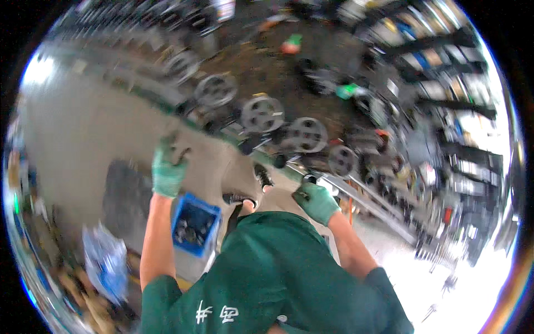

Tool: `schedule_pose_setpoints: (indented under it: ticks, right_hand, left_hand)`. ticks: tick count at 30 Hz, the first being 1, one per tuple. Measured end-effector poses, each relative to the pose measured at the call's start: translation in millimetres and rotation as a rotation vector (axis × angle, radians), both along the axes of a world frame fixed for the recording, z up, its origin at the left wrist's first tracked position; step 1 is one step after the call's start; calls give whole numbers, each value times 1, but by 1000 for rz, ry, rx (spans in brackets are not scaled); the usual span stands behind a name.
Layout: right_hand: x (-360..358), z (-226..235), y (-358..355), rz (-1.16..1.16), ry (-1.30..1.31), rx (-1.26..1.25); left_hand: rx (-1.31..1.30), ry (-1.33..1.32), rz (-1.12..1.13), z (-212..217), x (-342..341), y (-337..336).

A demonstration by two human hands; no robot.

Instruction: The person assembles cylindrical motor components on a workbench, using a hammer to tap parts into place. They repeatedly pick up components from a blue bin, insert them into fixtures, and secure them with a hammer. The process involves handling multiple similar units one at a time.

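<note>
My left hand (168, 170), in a pale green glove with dark fingertips, is raised over the floor on the left. Its thumb and fingers are apart, and I see nothing held in it. My right hand (316, 201), gloved alike, is at the bench's front edge with its fingers curled. Right at its fingertips is a short black round piece (309, 178); blur hides whether the hand grips it. Nearby along the bench stand several grey spoked handwheels, the closest a large handwheel (307, 134) and a smaller handwheel (342, 161).
A dark, cluttered workbench (250, 61) spans the front, with a green-and-red object (291, 44) on it. Racks of parts (439, 58) rise at the right. A blue crate (196, 225) of dark parts, a dark mat (129, 200) and a clear plastic bag (105, 261) lie left.
</note>
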State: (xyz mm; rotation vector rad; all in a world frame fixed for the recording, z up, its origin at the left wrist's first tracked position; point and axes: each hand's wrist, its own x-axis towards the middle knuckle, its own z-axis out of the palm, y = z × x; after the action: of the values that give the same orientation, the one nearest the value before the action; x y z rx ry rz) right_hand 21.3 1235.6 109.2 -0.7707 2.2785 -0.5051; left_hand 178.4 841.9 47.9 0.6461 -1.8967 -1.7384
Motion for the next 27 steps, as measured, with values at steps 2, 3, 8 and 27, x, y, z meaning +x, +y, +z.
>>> schedule_pose_setpoints:
  ticks: [2, 3, 8, 27]
  right_hand:
    - [3, -11, -16, -23, -149, 4]
    - [4, -12, -30, 33, -146, 35]
    - [47, -48, -111, 467, -164, -86]
    - [152, -143, 36, 1419, -227, -245]
  left_hand:
    - [189, -220, -93, -24, 72, 31]
    - [105, -498, -139, -2, 95, 56]
    - [-86, -1188, -514, -25, 253, 156]
    - [-218, -1548, 608, -102, 328, 358]
